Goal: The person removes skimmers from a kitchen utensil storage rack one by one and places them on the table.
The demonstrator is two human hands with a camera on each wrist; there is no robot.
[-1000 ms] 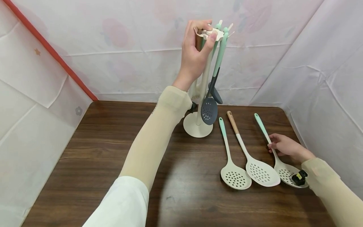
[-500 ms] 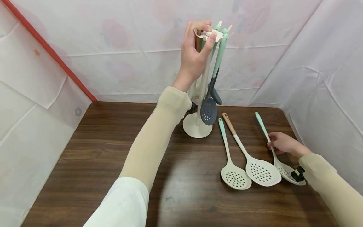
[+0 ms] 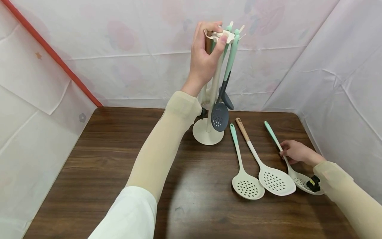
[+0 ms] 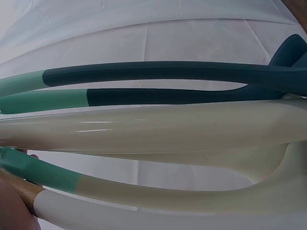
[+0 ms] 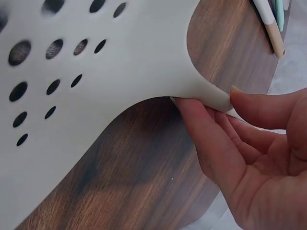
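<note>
Lifted skimmer (image 3: 286, 159) handle, its neck hidden by right hand (image 3: 293, 151).

- Dark wood-grain counter (image 3: 119, 159) fills the lower frame.
- Rack (image 3: 208, 132) stands on its round base, centre top of the counter.
- Three skimmers lie side by side at lower right: green-handled (image 3: 242, 172), wood-handled (image 3: 265, 169), and rightmost (image 3: 290, 169), partly lifted.
</note>
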